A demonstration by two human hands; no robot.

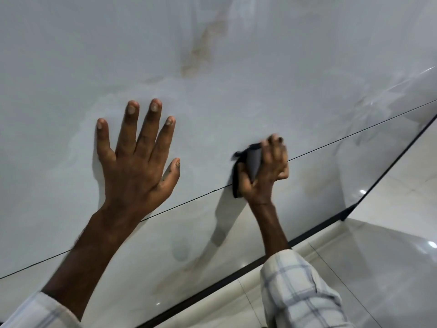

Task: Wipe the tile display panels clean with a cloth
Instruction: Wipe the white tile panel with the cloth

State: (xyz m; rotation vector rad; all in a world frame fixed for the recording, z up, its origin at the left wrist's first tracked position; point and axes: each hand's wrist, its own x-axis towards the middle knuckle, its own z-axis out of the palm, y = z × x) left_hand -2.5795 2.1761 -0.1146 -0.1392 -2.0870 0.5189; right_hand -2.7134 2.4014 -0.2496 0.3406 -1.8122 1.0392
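Head view: two hands (pixel 137 166) (pixel 264 171), one cloth (pixel 253 162).

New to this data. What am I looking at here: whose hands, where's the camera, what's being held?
There is no robot here. A person wears one wide-angle camera on the head, which looks forward and down, so both arms reach into the picture from the bottom edge.

The big pale grey surface is a glossy tile panel with marble-like veining. A thin dark joint line runs slantwise across it, and a dark frame edges its lower side above the shiny floor.

The left hand lies flat on the panel, fingers spread and straight, holding nothing. The right hand grips a dark cloth and holds it against the panel right at the joint line. That hand looks a little blurred. Both sleeves are pale checked fabric.
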